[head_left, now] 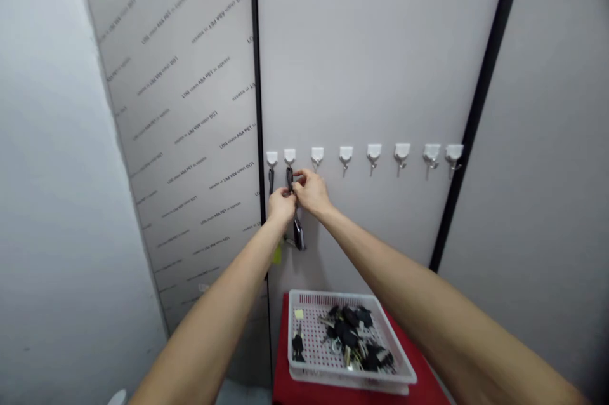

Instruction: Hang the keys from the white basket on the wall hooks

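My left hand (281, 207) and my right hand (311, 192) are closed in pinches around a black key strap (290, 175) just below the second white wall hook (290, 156) from the left. The strap's top reaches up to that hook; whether it hangs free on it I cannot tell. Beneath my fingers dangles a dark, shiny key fob (298, 235). To the left, another black strap (271, 180) hangs from the first hook (271, 159), and a yellow tag (276, 255) shows below my left hand.
Several more white hooks, such as this hook (346, 154), run rightward along the grey wall panel. Below stands a white perforated basket (352, 374) on a red surface (280, 386), holding a pile of keys (349, 332), a separate key (297, 345) and a yellow note (299, 314).
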A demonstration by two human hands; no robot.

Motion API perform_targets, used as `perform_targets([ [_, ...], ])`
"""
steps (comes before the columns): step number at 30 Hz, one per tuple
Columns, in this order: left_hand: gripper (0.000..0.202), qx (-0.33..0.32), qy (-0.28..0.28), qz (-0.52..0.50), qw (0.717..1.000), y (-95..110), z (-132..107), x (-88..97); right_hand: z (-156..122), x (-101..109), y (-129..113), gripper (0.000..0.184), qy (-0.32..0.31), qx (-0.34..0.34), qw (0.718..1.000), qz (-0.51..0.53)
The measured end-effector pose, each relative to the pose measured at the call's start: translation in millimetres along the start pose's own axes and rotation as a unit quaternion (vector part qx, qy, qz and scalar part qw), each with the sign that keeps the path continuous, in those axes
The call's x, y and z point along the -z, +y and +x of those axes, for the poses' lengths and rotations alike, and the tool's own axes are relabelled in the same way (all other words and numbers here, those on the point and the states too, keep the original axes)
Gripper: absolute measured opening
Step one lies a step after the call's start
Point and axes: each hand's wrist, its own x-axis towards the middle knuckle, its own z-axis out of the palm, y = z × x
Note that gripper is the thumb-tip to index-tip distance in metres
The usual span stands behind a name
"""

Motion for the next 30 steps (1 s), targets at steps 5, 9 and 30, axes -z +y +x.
perform_targets([
  [5, 0.029, -0.116, -0.063, 0.136, 0.982, -55.2, -60.6, 29.0, -80.9, 16.1, 67.1, 0.027, -0.145, 0.005, 0.985, -0.095],
  [9, 0.021, 0.047, -0.191, 0.200, 0.960, -126.1, -117.0, 32.7, -158.9, 33.8, 128.6, 0.025, -0.362, -0.122, 0.909, -0.165],
  [30, 0.038, 0.043, -0.331, 0.332, 0.882, -179.5, -144.9, 24.3, -205.7, 11.2, 128.2, 0.018, -0.267, -0.261, 0.919, 0.125],
])
